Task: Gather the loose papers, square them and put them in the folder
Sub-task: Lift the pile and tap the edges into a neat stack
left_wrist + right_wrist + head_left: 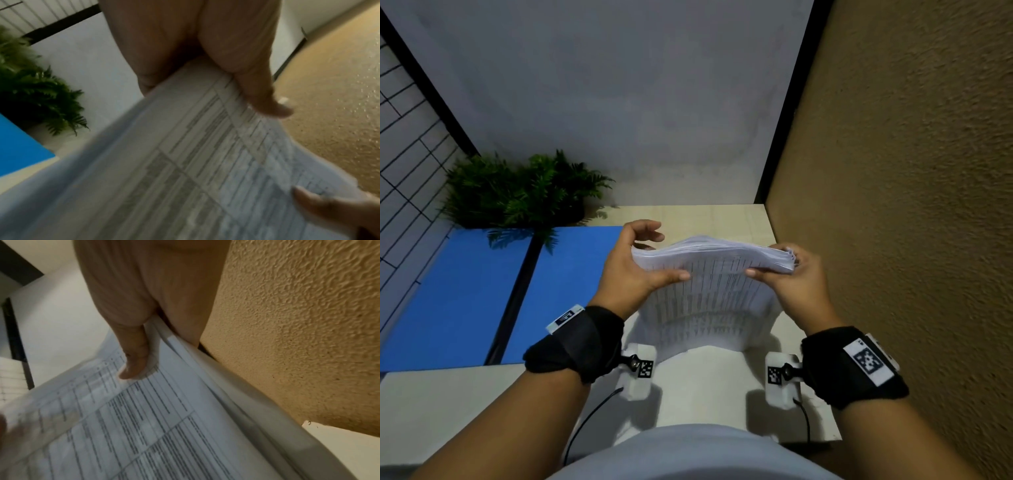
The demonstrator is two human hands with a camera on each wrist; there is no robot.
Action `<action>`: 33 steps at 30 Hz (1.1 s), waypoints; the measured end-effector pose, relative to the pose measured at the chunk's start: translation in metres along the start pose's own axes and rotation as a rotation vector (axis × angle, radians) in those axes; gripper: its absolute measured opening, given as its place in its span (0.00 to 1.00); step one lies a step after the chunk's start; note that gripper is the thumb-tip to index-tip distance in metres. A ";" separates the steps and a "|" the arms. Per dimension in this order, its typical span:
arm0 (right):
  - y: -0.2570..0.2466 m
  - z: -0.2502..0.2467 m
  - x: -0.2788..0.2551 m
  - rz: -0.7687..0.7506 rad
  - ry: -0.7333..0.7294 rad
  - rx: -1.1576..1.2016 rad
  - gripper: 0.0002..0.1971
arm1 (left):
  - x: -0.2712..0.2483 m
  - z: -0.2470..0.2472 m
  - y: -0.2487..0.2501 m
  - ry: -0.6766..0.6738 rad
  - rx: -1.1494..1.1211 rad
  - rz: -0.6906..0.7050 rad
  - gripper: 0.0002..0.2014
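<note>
Textured brown wall point(911, 171) hems the right side, close beside the right hand point(796, 286). Fern point(524, 192) blocks the far-left corner, overhanging the open blue folder point(465, 294). Bare desk point(732, 214) strip open beyond the held paper stack point(709, 294).

We are seeing a fern point(524, 190) with dark green fronds sitting at the far left corner of the pale table point(732, 219), and its fronds are hanging a little over the surface in front of it. A grey wall point(619, 85) is standing behind the table. A wall with rough ochre plaster point(911, 171) is running along the right edge of the table. At the far left, a white panel with a black wire grid point(404, 154) is leaning beside the fern.
</note>
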State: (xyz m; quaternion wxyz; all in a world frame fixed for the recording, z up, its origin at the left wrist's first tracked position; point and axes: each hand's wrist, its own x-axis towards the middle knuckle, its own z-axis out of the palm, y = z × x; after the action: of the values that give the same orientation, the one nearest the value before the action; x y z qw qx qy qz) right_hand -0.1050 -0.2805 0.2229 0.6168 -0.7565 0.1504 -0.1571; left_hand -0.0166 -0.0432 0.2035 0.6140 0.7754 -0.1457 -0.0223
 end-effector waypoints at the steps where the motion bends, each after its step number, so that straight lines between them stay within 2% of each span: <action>1: 0.002 -0.002 0.001 0.013 -0.009 0.016 0.14 | 0.000 -0.003 -0.003 -0.021 0.011 -0.021 0.43; 3: 0.004 -0.003 0.001 0.042 -0.018 0.060 0.13 | 0.002 -0.009 -0.009 -0.095 -0.015 -0.119 0.43; 6: 0.011 -0.003 0.000 0.043 -0.013 0.140 0.11 | 0.004 -0.013 -0.021 -0.210 -0.011 -0.236 0.29; 8: 0.017 -0.003 0.001 0.021 0.008 0.196 0.11 | 0.004 -0.010 -0.027 -0.187 -0.030 -0.228 0.21; 10: 0.027 -0.007 0.004 0.035 -0.010 0.202 0.18 | 0.004 -0.004 -0.028 -0.139 -0.088 -0.220 0.19; 12: 0.040 -0.010 0.007 0.101 -0.089 0.199 0.24 | 0.005 0.001 -0.027 -0.092 -0.142 -0.232 0.18; 14: 0.051 -0.008 0.009 0.172 -0.151 0.135 0.27 | 0.006 0.006 -0.025 -0.079 -0.174 -0.230 0.16; 17: 0.048 -0.002 0.009 0.146 -0.026 0.006 0.22 | 0.007 0.011 -0.010 -0.029 -0.212 -0.221 0.13; 19: 0.039 0.003 0.007 0.072 0.076 0.058 0.19 | 0.008 0.016 0.005 0.065 -0.254 -0.179 0.15; 21: 0.034 0.009 0.003 0.007 0.099 0.138 0.21 | 0.007 0.023 0.015 0.169 -0.260 -0.073 0.19; 23: 0.035 0.017 -0.001 0.022 0.095 0.217 0.18 | 0.003 0.028 0.016 0.235 -0.212 0.023 0.19; 25: 0.038 0.023 -0.005 0.072 0.088 0.199 0.16 | -0.002 0.031 0.011 0.230 -0.165 0.031 0.18; 27: 0.041 0.023 -0.010 0.084 0.074 0.122 0.20 | -0.007 0.030 0.000 0.210 -0.160 -0.025 0.20; 30: 0.041 0.017 -0.013 0.060 0.037 0.181 0.27 | -0.011 0.022 -0.013 0.213 -0.201 -0.077 0.33; 33: 0.034 0.011 -0.011 0.035 0.040 0.259 0.39 | -0.014 0.013 -0.018 0.208 -0.289 -0.091 0.38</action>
State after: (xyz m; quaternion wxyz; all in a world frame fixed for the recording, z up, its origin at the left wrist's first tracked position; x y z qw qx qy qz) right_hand -0.1112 -0.2725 0.1872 0.7088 -0.6645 0.1542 -0.1795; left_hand -0.0293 -0.0483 0.1812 0.7291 0.6831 -0.0416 0.0094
